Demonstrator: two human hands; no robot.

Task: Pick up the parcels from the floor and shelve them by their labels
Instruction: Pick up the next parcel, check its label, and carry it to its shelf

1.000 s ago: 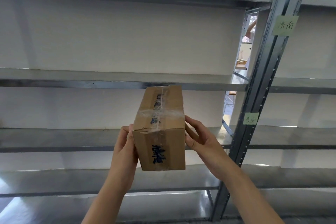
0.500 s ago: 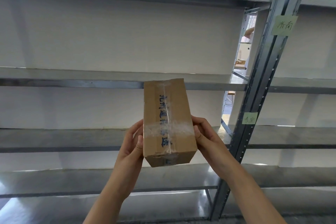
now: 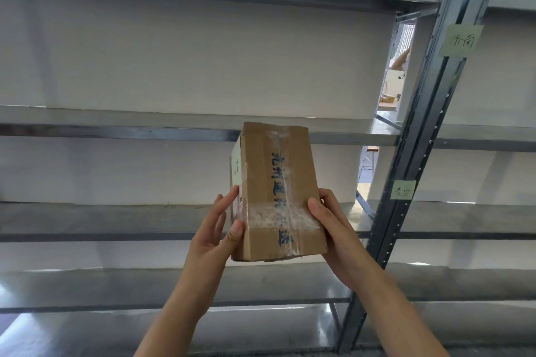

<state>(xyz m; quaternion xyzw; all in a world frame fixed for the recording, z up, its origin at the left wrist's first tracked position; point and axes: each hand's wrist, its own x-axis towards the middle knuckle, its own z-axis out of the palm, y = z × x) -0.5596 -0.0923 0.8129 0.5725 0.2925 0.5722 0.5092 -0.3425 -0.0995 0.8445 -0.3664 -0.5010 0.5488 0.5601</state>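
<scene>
A brown cardboard parcel (image 3: 278, 191), sealed with clear tape and marked with blue writing along its top, is held upright in front of the metal shelves. My left hand (image 3: 216, 233) presses its lower left side, where a pale label shows on the left face. My right hand (image 3: 333, 229) grips its lower right edge. Two green paper labels sit on the shelf upright (image 3: 423, 136): an upper label (image 3: 461, 40) and a lower label (image 3: 402, 190).
Grey metal shelves (image 3: 116, 132) span the view at several heights, backed by white panels. A second shelf bay (image 3: 490, 136) continues to the right of the upright. Through a gap beside the upright I see a room beyond.
The parcel has been turned in my hands: its taped long face now faces me and its left face with the pale label has come into sight. It also sits slightly more to the right.
</scene>
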